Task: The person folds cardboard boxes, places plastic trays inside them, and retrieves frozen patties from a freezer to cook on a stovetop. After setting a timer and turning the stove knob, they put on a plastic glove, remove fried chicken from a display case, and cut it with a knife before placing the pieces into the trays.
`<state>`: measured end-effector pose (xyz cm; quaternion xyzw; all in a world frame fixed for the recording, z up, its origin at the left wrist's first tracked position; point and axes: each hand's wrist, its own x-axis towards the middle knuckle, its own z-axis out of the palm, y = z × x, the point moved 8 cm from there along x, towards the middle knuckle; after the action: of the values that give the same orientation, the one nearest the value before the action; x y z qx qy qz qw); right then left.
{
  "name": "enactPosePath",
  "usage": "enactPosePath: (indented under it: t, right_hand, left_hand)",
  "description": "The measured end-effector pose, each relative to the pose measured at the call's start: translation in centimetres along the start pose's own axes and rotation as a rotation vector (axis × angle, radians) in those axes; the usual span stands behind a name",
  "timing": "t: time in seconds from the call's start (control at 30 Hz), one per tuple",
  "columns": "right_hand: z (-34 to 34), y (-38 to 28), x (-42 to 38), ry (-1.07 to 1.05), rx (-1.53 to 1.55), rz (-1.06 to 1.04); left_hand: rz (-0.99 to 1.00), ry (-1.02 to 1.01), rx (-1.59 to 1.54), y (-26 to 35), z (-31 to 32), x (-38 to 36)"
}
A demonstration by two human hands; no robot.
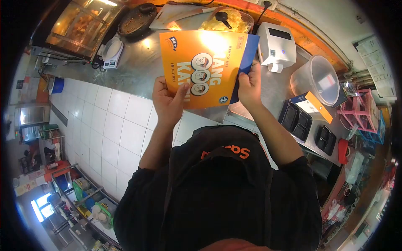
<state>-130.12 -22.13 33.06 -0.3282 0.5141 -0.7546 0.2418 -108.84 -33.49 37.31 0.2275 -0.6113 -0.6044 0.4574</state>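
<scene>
Both of my hands hold a cardboard bento box sleeve [180, 54] above the front edge of the steel counter. Its broad face is orange with "BENTO SET" lettering and three round cartoon faces, and a dark blue strip runs down its right side. My left hand [171, 100] grips the lower left edge, thumb on the printed face and fingers behind. At the right edge, my right hand [250, 87] is closed on the blue side, its thumb in front. The fingers behind the cardboard are mostly hidden.
Behind the sleeve stand a label printer [276, 45], a food tub with a black scoop [223, 17], a frying pan [136, 21] and a scale [112, 54]. To the right are a clear plastic bucket [301, 77], black bento trays [296, 119] and another orange sleeve [317, 106].
</scene>
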Motion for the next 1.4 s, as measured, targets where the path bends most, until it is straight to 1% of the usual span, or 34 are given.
enactPosePath:
  t: [0.03, 0.07, 0.1, 0.17, 0.2, 0.23, 0.27, 0.3, 0.33, 0.37, 0.43, 0.47, 0.5, 0.53, 0.57, 0.6, 0.67, 0.7, 0.73, 0.77, 0.8, 0.83, 0.9, 0.93, 1.0, 1.03, 1.1, 1.17, 1.2, 1.23, 1.3, 1.33, 1.37, 1.4]
  right_hand:
    - [-0.4, -0.1, 0.3, -0.003, -0.010, -0.056]
    - [-1.0, 0.1, 0.2, 0.015, -0.037, -0.054]
    - [-0.7, -0.4, 0.1, 0.008, -0.033, -0.055]
    - [0.5, -1.7, -0.2, -0.046, 0.047, -0.043]
    - [0.2, -0.7, -0.5, -0.068, 0.082, -0.058]
    - [-1.1, 0.6, -0.7, -0.077, 0.087, -0.059]
    - [-2.4, 2.3, -0.7, -0.166, 0.156, 0.020]
    - [-3.3, 3.3, -0.7, -0.253, 0.223, 0.098]
    - [-3.3, 1.7, 0.0, -0.285, 0.373, 0.130]
    - [-3.4, 0.2, 0.5, -0.286, 0.371, 0.130]
    - [-3.6, -2.6, 1.0, -0.207, 0.234, 0.269]
    - [-2.7, -3.4, 1.1, -0.317, 0.031, 0.185]
    - [-1.7, -4.7, 1.2, -0.309, 0.031, 0.184]
    - [0.6, -8.7, 1.1, -0.398, -0.364, -0.128]
    - [3.1, -11.9, 0.2, -0.473, -0.760, -0.443]
    - [4.0, -13.5, 0.0, -0.465, -0.762, -0.443]
    - [5.9, -14.6, -0.7, -0.548, -1.106, -0.495]
    - [5.7, -14.5, -0.8, -0.542, -1.106, -0.494]
    - [4.9, -14.4, -0.5, -0.468, -1.128, -0.484]
    - [3.9, -14.3, -0.2, -0.393, -1.150, -0.475]
    - [1.7, -14.3, 1.1, -0.203, -0.946, -0.383]
    - [-1.5, -12.4, 1.9, 0.016, -0.691, 0.084]
    - [-4.2, -12.2, 3.9, 0.102, -0.262, -0.033]
    - [-4.5, -11.8, 3.6, 0.104, -0.266, -0.040]
    - [-4.7, -14.5, 2.3, 0.266, -0.724, -0.377]
    - [-3.5, -14.7, 2.3, 0.169, -1.057, -0.436]
    - [0.0, -15.4, 1.4, 0.093, -1.487, -0.607]
    - [2.4, -15.6, 1.6, 0.065, -1.498, -0.614]
    - [3.3, -15.6, 1.9, 0.024, -1.509, -0.624]
    - [3.3, -15.7, 2.6, 0.039, -1.511, -0.621]
    - [5.2, -14.6, 3.8, -0.228, -1.596, -0.827]
    - [4.7, -13.8, 4.5, -0.226, -1.738, -0.813]
    - [3.4, -13.6, 5.1, -0.198, -1.745, -0.799]
    - [1.9, -11.5, 6.4, -0.399, -1.701, -0.568]
  left_hand:
    - [-0.046, -0.016, 0.059, -0.1, -0.4, 0.2]
    - [0.069, 0.006, 0.317, 1.1, -0.9, 0.4]
    - [0.072, 0.012, 0.320, 1.1, -1.4, 0.8]
    - [0.288, -0.018, 0.556, 2.6, -1.8, 1.2]
    - [0.290, -0.009, 0.563, 3.2, -2.2, 1.4]
    - [0.399, -0.085, 0.574, 4.7, -1.5, 1.3]
    - [0.507, -0.164, 0.583, 6.0, -0.8, 1.2]
    - [0.509, -0.160, 0.587, 6.7, -1.3, 1.6]
    - [0.641, -0.293, 0.769, 7.5, -0.4, 1.3]
    - [0.771, -0.429, 0.947, 7.7, 0.5, 0.7]
    - [0.817, -0.461, 1.006, 8.2, 1.0, 0.4]
    - [0.844, -0.536, 1.113, 8.3, 1.9, 0.0]
    - [0.871, -0.612, 1.220, 8.2, 2.7, -0.3]
    - [0.875, -0.620, 1.216, 8.2, 3.0, -0.3]
    - [0.954, -0.636, 1.230, 8.4, 3.6, -0.7]
    - [1.035, -0.649, 1.243, 8.7, 4.1, -1.1]
    - [1.049, -0.701, 1.292, 9.9, 4.4, -0.7]
    - [1.055, -0.749, 1.342, 10.4, 4.6, -0.6]
    - [1.060, -0.752, 1.340, 11.0, 4.8, -0.5]
    - [1.134, -0.776, 1.365, 11.6, 5.1, -0.7]
    - [1.212, -0.797, 1.387, 11.9, 5.4, -1.0]
    - [1.220, -0.798, 1.381, 12.2, 5.4, -1.0]
    - [1.422, -0.844, 1.368, 12.8, 5.3, -2.1]
    - [1.481, -0.881, 1.396, 12.9, 5.4, -2.3]
    - [1.520, -0.926, 1.403, 13.6, 6.0, -2.6]
    - [1.547, -0.984, 1.411, 13.7, 6.3, -3.0]
    - [1.586, -1.057, 1.381, 14.2, 7.4, -3.5]
    - [1.686, -1.238, 1.360, 14.2, 8.5, -5.3]
    - [1.816, -1.238, 1.335, 14.0, 8.7, -6.3]
    - [1.829, -1.245, 1.328, 13.7, 8.9, -6.7]
    - [2.046, -1.254, 1.222, 13.2, 8.5, -8.2]
    - [2.066, -1.266, 1.195, 13.6, 8.5, -8.3]
    - [2.089, -1.281, 1.174, 14.0, 8.3, -8.2]
    - [2.036, -1.328, 1.198, 14.1, 7.9, -7.5]
